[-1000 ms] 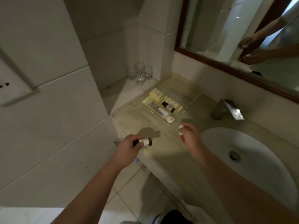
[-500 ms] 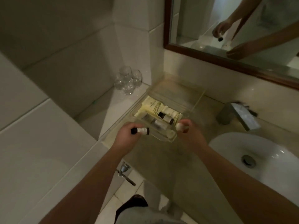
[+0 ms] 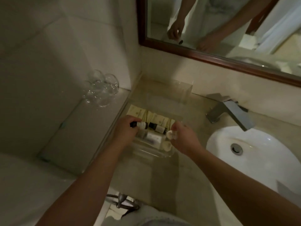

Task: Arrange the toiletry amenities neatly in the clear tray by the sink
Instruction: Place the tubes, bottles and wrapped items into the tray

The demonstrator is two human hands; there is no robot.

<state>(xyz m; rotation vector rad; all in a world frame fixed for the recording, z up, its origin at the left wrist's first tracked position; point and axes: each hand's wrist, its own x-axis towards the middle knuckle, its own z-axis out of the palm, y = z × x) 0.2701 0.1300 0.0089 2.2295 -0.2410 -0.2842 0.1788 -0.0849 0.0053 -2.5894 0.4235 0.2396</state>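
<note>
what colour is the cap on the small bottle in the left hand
Black, on the small white-labelled bottle in the left hand; head view.

Cream packets point(image 3: 147, 115), black-capped bottles point(image 3: 157, 127), white sink point(image 3: 263, 162).

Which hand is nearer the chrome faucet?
Right. The right hand, holding a small white round item, is over the clear tray's sink-side end, below-left of the chrome faucet; the left hand is farther left.

No legible text anywhere, small round emblem on the pale cream paper sachets point(image 3: 138, 113) at centre frame too blurred to read, dark marks on the white label of the flat white packet point(image 3: 152, 137) in the clear tray unreadable, small dark-capped bottle point(image 3: 157, 127) label illegible
</note>
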